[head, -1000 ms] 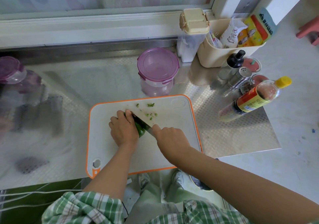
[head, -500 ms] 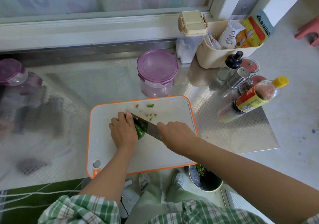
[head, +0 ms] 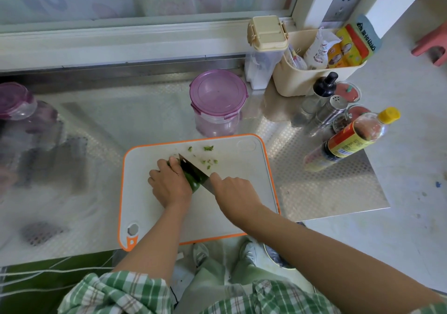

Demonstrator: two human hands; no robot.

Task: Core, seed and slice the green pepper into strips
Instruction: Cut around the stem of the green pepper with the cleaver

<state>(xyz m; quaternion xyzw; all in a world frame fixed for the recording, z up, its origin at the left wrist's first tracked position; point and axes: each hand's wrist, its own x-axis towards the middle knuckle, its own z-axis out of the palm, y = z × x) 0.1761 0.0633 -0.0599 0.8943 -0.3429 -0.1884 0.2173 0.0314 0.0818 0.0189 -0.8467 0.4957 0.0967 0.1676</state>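
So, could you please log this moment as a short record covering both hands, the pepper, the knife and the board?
left hand: curled over the green pepper, pinning it to the cutting board
right hand: holds the knife by its handle
knife: blade against the pepper, beside the left fingers
green pepper: mostly hidden under the left hand
cutting board: white, orange rim; green scraps beyond the blade

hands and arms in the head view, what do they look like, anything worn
Left hand and right hand are bare: no gloves, rings or watch visible. Forearms are uncovered. A green-and-white checked sleeve with thin brown lines shows on the left arm at the frame's bottom.
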